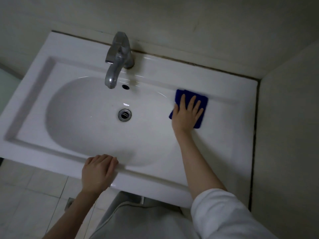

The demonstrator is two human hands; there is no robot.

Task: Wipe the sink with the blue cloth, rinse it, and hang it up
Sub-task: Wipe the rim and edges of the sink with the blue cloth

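Note:
A white ceramic sink (57, 78) with an oval basin fills the middle of the view. A folded blue cloth (179, 94) lies on the flat rim to the right of the basin. My right hand (186, 114) presses flat on the cloth with fingers spread, covering most of it. My left hand (97, 171) rests on the sink's front edge, fingers curled over the rim, holding nothing else. A chrome tap (117, 57) stands at the back, its spout over the basin. No water runs from it.
A round metal drain (124, 114) sits in the basin's middle, an overflow hole (125, 86) below the tap. Walls close in behind and on the right, with a dark seam along the sink. Tiled floor (31, 195) lies lower left.

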